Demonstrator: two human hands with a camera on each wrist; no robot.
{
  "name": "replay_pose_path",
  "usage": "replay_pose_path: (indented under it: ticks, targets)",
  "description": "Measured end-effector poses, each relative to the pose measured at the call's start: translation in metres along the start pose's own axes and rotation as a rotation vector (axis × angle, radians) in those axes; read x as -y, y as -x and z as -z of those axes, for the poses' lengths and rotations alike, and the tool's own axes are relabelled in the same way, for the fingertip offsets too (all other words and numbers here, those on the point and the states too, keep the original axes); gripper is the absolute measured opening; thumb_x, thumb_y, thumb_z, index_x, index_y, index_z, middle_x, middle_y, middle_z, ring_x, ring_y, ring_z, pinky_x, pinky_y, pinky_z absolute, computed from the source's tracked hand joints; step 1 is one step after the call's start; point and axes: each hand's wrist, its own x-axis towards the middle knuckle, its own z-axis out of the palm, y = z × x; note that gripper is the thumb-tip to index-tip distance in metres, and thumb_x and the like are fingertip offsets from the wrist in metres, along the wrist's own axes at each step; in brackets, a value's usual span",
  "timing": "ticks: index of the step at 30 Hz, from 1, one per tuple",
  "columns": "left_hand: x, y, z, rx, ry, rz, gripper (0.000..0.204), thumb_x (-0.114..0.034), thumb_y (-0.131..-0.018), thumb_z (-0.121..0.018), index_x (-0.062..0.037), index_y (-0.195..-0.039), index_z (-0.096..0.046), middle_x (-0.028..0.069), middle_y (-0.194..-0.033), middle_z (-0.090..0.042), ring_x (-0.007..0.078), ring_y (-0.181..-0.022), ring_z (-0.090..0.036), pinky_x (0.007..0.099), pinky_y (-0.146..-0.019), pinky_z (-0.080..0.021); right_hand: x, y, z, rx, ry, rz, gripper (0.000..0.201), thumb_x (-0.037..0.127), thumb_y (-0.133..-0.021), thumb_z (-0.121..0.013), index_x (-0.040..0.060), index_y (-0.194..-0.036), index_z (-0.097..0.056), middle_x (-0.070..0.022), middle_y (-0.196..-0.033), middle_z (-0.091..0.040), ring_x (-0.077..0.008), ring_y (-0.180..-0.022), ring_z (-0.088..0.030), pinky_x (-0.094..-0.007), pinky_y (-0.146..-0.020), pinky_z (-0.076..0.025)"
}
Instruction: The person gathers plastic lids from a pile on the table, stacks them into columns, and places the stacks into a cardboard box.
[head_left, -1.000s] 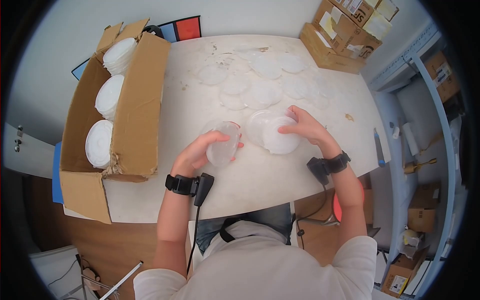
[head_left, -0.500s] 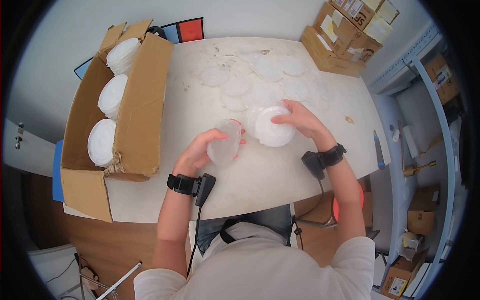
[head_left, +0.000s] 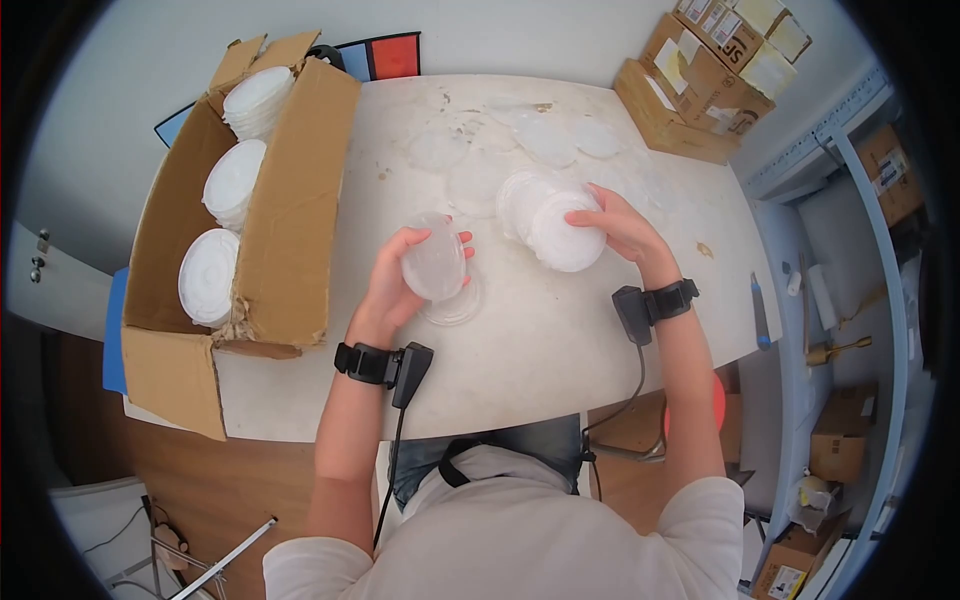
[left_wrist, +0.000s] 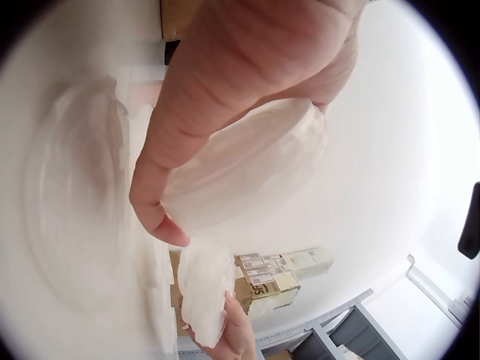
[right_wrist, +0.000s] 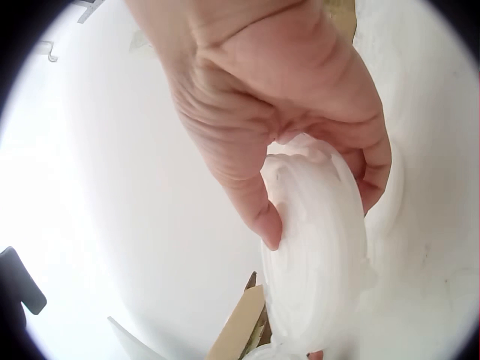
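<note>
My left hand [head_left: 398, 275] grips a translucent round plastic lid [head_left: 434, 258] by its edge, thumb on the near face and fingers behind. Another clear lid [head_left: 458, 304] lies on the table just under that hand; in the left wrist view this lower lid [left_wrist: 79, 202] is flat on the surface, apart from the held one. My right hand [head_left: 628, 232] pinches a stack of whitish round lids [head_left: 568, 235], thumb on top and fingers around the far side. The right wrist view shows the stack's layered edges [right_wrist: 319, 247]. Beside it, further lids [head_left: 516, 200] show partly hidden.
Many clear lids [head_left: 545, 140] lie spread over the back of the white table [head_left: 530, 350]. An open cardboard box [head_left: 290, 210] with stacks of white lids [head_left: 208, 278] stands at left. Cartons [head_left: 700, 80] are piled at the back right; a blue-handled tool [head_left: 760, 312] lies near the right edge.
My left hand has lifted slightly toward the back, and a clear lid now shows on the table beneath it. My right hand has moved the stack a little farther back from me.
</note>
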Motion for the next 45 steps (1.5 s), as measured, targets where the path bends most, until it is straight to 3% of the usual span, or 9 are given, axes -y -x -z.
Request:
replay_pose_path:
  ticks: [6, 11, 13, 15, 21, 23, 26, 37, 45]
  targets:
    - [0.007, 0.000, -0.007, 0.217, 0.127, -0.035, 0.052, -0.037, -0.088, -0.039, -0.0044, -0.128, -0.036, 0.0161, -0.121, -0.047, 0.0277, -0.110, -0.048, 0.0444, -0.088, -0.042, -0.013, 0.026, -0.017, 0.336, -0.259, 0.036, 0.052, 0.010, -0.074, -0.067, -0.0012, -0.119, -0.045, -0.0073, -0.110, -0.056, -0.0139, -0.101, -0.052, -0.0289, -0.088, -0.042]
    - [0.014, -0.003, -0.011, 0.243, 0.212, -0.038, 0.058, -0.048, -0.091, -0.027, -0.0067, -0.132, -0.032, 0.0115, -0.129, -0.041, 0.0260, -0.119, -0.041, 0.0438, -0.096, -0.035, -0.014, 0.031, -0.044, 0.329, -0.207, 0.111, 0.048, 0.009, -0.075, -0.066, -0.0019, -0.117, -0.047, -0.0067, -0.109, -0.056, -0.0128, -0.098, -0.054, -0.0280, -0.085, -0.043]
    - [0.013, -0.002, -0.012, 0.194, 0.188, -0.080, 0.060, -0.050, -0.091, -0.027, -0.0073, -0.133, -0.031, 0.0112, -0.131, -0.039, 0.0264, -0.120, -0.039, 0.0436, -0.097, -0.034, -0.011, 0.035, -0.047, 0.120, -0.331, 0.188, 0.048, 0.010, -0.076, -0.065, -0.0016, -0.119, -0.045, -0.0069, -0.110, -0.056, -0.0129, -0.099, -0.054, -0.0280, -0.086, -0.043]
    - [0.013, -0.002, -0.012, 0.142, 0.169, -0.120, 0.061, -0.051, -0.091, -0.027, -0.0080, -0.134, -0.030, 0.0109, -0.133, -0.038, 0.0267, -0.121, -0.038, 0.0434, -0.098, -0.033, -0.008, 0.036, -0.045, 0.145, -0.421, 0.160, 0.048, 0.010, -0.077, -0.064, -0.0012, -0.119, -0.045, -0.0069, -0.110, -0.056, -0.0129, -0.100, -0.053, -0.0284, -0.087, -0.043]
    - [0.015, -0.002, -0.017, 0.367, 0.237, -0.054, 0.079, -0.066, -0.083, -0.025, -0.0104, -0.138, -0.019, 0.0124, -0.138, -0.030, 0.0280, -0.125, -0.033, 0.0446, -0.100, -0.031, -0.015, 0.033, -0.065, 0.268, -0.418, 0.147, 0.049, 0.012, -0.077, -0.066, 0.0001, -0.119, -0.044, -0.0062, -0.111, -0.055, -0.0126, -0.102, -0.051, -0.0281, -0.088, -0.041]
    - [0.016, -0.002, -0.017, 0.456, 0.122, -0.102, 0.086, -0.070, -0.079, -0.028, -0.0102, -0.139, -0.015, 0.0129, -0.137, -0.031, 0.0275, -0.126, -0.033, 0.0432, -0.101, -0.030, -0.017, 0.031, -0.067, 0.280, -0.367, 0.170, 0.048, 0.012, -0.076, -0.067, 0.0007, -0.117, -0.045, -0.0054, -0.110, -0.055, -0.0121, -0.101, -0.051, -0.0274, -0.088, -0.041]
    - [0.014, 0.001, -0.022, 0.406, -0.108, -0.129, 0.102, -0.078, -0.069, -0.036, -0.0076, -0.139, -0.014, 0.0147, -0.138, -0.030, 0.0284, -0.125, -0.034, 0.0420, -0.100, -0.032, -0.023, 0.027, -0.068, 0.291, -0.141, 0.193, 0.046, 0.013, -0.075, -0.069, 0.0020, -0.113, -0.046, -0.0038, -0.107, -0.054, -0.0110, -0.098, -0.051, -0.0258, -0.087, -0.040]
    - [0.012, 0.006, -0.026, 0.367, -0.099, -0.177, 0.095, -0.068, -0.073, -0.047, -0.0091, -0.139, -0.014, 0.0112, -0.137, -0.032, 0.0247, -0.125, -0.033, 0.0382, -0.102, -0.030, -0.039, 0.029, -0.073, 0.278, -0.510, 0.195, 0.049, 0.009, -0.078, -0.065, 0.0011, -0.120, -0.043, -0.0063, -0.114, -0.053, -0.0138, -0.105, -0.050, -0.0292, -0.090, -0.040]
    - [0.016, 0.004, -0.020, 0.398, -0.128, -0.216, 0.090, -0.061, -0.076, -0.052, -0.0088, -0.139, -0.015, 0.0096, -0.138, -0.029, 0.0213, -0.127, -0.029, 0.0360, -0.102, -0.027, -0.040, 0.028, -0.081, 0.206, -0.521, 0.187, 0.048, 0.010, -0.078, -0.065, -0.0001, -0.120, -0.043, -0.0071, -0.114, -0.053, -0.0147, -0.105, -0.051, -0.0299, -0.089, -0.041]
